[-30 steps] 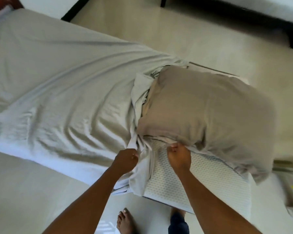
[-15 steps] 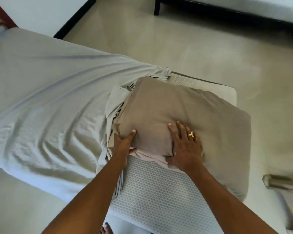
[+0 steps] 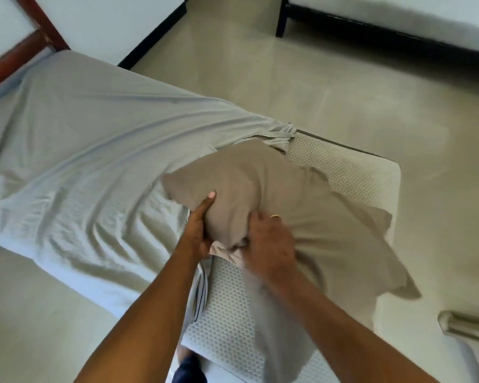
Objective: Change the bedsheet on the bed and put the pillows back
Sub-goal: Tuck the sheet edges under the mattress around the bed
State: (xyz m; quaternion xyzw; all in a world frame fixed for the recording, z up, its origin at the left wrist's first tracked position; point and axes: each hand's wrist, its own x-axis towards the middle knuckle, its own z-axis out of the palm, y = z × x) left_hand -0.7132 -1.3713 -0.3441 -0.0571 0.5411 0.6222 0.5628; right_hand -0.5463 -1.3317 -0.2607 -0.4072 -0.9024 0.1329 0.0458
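Two hands grip the tan pillow (image 3: 274, 194) at its near edge: your left hand (image 3: 198, 230) pinches its left corner, thumb on top, and your right hand (image 3: 268, 244), ring on one finger, bunches the cover just beside it. Under both hands lies bare mattress (image 3: 227, 313) with a honeycomb weave. Left of your left hand the grey bedsheet (image 3: 94, 161) covers the bed, wrinkled, its loose edge bunched beyond the pillow. Farther off, pale floor (image 3: 343, 92).
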